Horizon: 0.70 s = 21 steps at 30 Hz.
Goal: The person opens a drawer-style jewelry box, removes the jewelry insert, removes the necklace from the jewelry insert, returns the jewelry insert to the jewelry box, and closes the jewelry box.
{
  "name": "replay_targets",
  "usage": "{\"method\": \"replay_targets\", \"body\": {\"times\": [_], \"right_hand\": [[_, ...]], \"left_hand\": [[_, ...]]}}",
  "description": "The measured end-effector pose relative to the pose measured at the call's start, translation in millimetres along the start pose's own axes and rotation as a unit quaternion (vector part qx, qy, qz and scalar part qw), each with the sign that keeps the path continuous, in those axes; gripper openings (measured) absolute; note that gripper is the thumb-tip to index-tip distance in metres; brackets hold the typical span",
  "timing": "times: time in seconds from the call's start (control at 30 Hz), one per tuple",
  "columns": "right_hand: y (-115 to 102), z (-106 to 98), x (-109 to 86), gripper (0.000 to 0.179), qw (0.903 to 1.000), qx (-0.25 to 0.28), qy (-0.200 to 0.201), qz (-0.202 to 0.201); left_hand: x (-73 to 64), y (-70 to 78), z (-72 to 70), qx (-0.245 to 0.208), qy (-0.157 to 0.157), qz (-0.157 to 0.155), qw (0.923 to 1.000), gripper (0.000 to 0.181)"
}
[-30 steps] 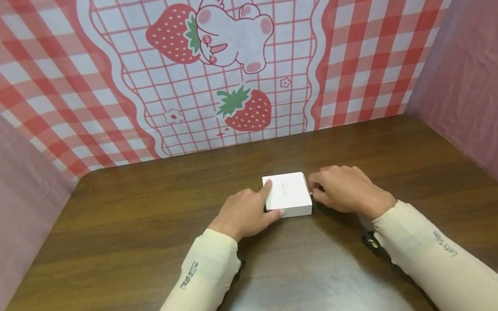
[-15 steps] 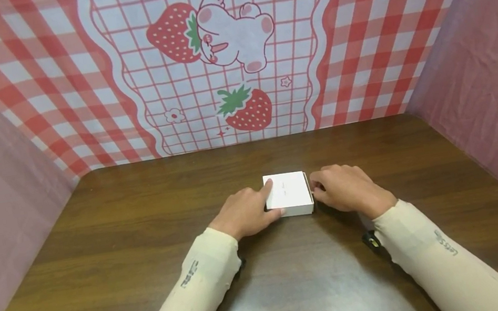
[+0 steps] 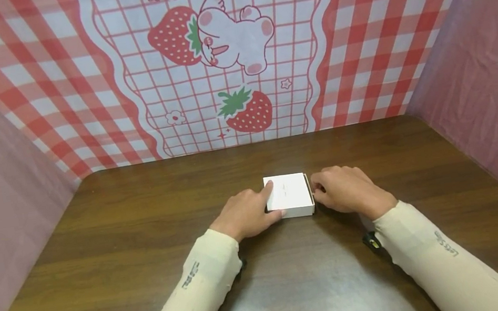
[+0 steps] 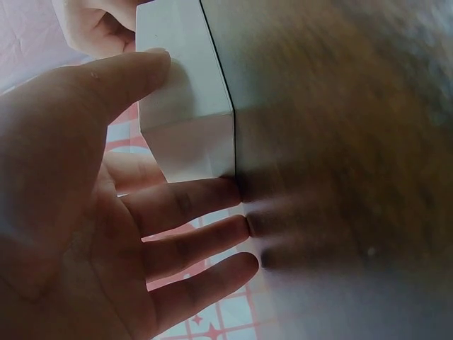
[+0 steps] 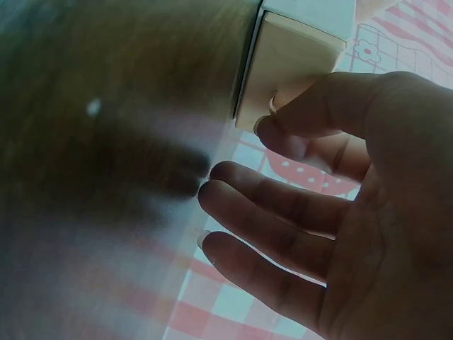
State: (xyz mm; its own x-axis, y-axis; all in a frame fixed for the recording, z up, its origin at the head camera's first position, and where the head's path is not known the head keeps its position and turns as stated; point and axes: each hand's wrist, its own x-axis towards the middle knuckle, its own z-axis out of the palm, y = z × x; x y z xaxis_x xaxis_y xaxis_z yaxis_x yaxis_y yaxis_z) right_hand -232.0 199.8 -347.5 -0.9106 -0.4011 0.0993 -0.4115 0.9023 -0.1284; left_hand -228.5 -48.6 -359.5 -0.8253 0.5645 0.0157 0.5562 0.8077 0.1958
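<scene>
A small white box (image 3: 289,195) with faint print on its lid lies on the table. My left hand (image 3: 244,213) holds its left end, with the thumb (image 4: 145,74) on the near side and a finger over the top. At the right end, a paler drawer (image 5: 294,67) sticks out slightly from the sleeve. Thumb and index finger of my right hand (image 3: 343,190) pinch a small pull loop (image 5: 272,101) on the drawer's end face. The other right fingers hang loosely by the tabletop, apart from the box. The drawer's inside is hidden.
The box lies on a brown wood-grain table (image 3: 163,194). Behind it hangs a red-and-white checked cloth (image 3: 369,27) with strawberries. Pink cloths (image 3: 483,90) line both sides. A small dark device (image 3: 372,242) sits at the right wrist.
The drawer has come out a little to the right from the sleeve, with a narrow strip of it now showing. The right hand has shifted very slightly right; the left keeps its hold.
</scene>
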Motion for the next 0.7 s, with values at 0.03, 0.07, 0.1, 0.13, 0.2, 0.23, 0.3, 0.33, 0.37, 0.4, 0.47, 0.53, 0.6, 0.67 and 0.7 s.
{"method": "replay_targets", "body": {"times": [0.03, 0.07, 0.1, 0.13, 0.2, 0.23, 0.3, 0.33, 0.37, 0.4, 0.47, 0.53, 0.6, 0.67, 0.7], "right_hand": [[0.0, 0.2, 0.1, 0.02, 1.0, 0.0, 0.001, 0.001], [-0.1, 0.4, 0.2, 0.019, 1.0, 0.0, 0.001, 0.002], [-0.4, 0.4, 0.3, 0.019, 1.0, 0.0, 0.001, 0.003], [-0.4, 0.5, 0.4, 0.018, 1.0, 0.0, 0.002, 0.004], [-0.4, 0.6, 0.6, 0.017, 1.0, 0.001, 0.001, 0.006], [-0.3, 0.7, 0.7, 0.016, 1.0, 0.0, 0.001, 0.007], [-0.2, 0.7, 0.7, 0.015, 1.0, 0.0, 0.0, 0.007], [0.0, 0.7, 0.7, 0.015, 1.0, 0.0, -0.001, 0.007], [0.2, 0.7, 0.7, 0.015, 1.0, 0.0, -0.002, 0.006], [0.4, 0.7, 0.7, 0.015, 1.0, 0.0, -0.002, 0.006], [0.5, 0.6, 0.5, 0.016, 1.0, -0.001, -0.003, 0.005], [0.8, 0.6, 0.4, 0.017, 1.0, -0.001, -0.003, 0.003], [0.8, 0.7, 0.2, 0.018, 1.0, -0.002, -0.003, 0.001], [1.0, 0.8, 0.2, 0.019, 1.0, -0.002, -0.001, 0.0], [1.0, 0.8, 0.0, 0.02, 1.0, -0.002, 0.0, -0.001]], "left_hand": [[-0.3, 0.2, -0.3, 0.0, 0.001, 0.001, 1.0, 0.077], [-0.4, 0.4, -0.6, -0.001, 0.001, 0.002, 1.0, 0.077], [-0.4, 0.4, -0.7, -0.002, 0.002, 0.003, 1.0, 0.076], [-0.6, 0.5, -1.0, -0.002, 0.003, 0.003, 1.0, 0.076], [-1.0, 0.7, -1.7, -0.004, 0.004, 0.005, 1.0, 0.076], [-1.2, 0.9, -1.8, -0.005, 0.004, 0.005, 1.0, 0.076], [-0.9, 0.7, -1.8, -0.005, 0.003, 0.005, 1.0, 0.076], [-0.7, 0.6, -1.7, -0.005, 0.002, 0.004, 1.0, 0.077], [-0.4, 0.5, -1.6, -0.005, 0.001, 0.004, 1.0, 0.077], [-0.3, 0.5, -1.5, -0.005, 0.0, 0.003, 1.0, 0.077], [-0.1, 0.6, -1.3, -0.005, -0.002, 0.002, 1.0, 0.077], [-0.2, 0.7, -1.2, -0.004, -0.003, 0.001, 1.0, 0.077], [-0.4, 0.8, -1.3, -0.003, -0.002, 0.001, 1.0, 0.077], [-0.4, 0.8, -1.2, -0.001, -0.002, 0.0, 1.0, 0.078], [-0.4, 0.9, -1.1, -0.001, -0.001, 0.0, 1.0, 0.077]]}}
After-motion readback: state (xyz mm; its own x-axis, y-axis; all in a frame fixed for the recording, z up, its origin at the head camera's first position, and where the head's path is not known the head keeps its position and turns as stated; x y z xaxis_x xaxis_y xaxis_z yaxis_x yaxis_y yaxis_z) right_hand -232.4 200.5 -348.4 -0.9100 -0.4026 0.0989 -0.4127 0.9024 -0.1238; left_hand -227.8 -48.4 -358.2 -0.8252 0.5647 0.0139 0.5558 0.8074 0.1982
